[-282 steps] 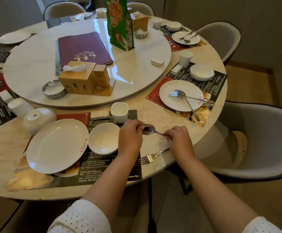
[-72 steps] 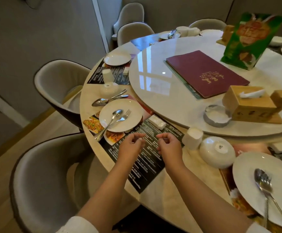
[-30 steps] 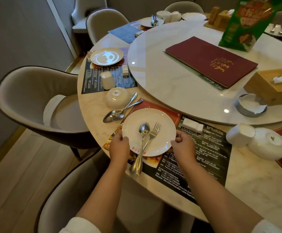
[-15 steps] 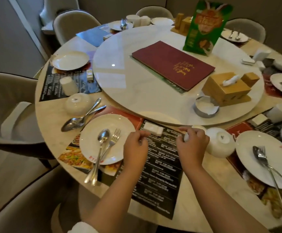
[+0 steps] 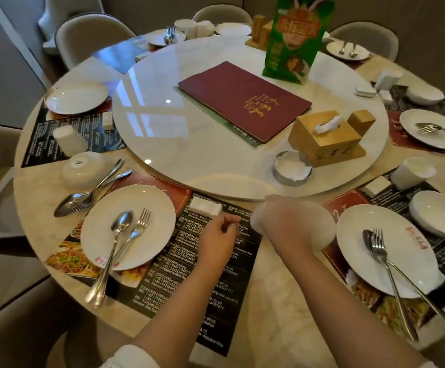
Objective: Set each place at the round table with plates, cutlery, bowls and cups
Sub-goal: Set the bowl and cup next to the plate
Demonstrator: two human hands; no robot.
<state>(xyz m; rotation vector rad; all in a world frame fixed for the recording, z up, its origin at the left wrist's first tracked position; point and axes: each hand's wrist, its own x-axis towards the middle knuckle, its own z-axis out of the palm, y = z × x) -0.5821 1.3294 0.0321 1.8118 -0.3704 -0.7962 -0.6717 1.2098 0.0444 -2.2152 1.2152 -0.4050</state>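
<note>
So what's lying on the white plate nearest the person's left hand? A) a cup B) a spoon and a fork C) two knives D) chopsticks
B: the plate carries a spoon and a fork side by side, handles hanging over its near rim.

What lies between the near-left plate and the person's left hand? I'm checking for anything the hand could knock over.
In the head view, only the dark printed placemat lies between the plate and the left hand; the small white block sits farther back.
</note>
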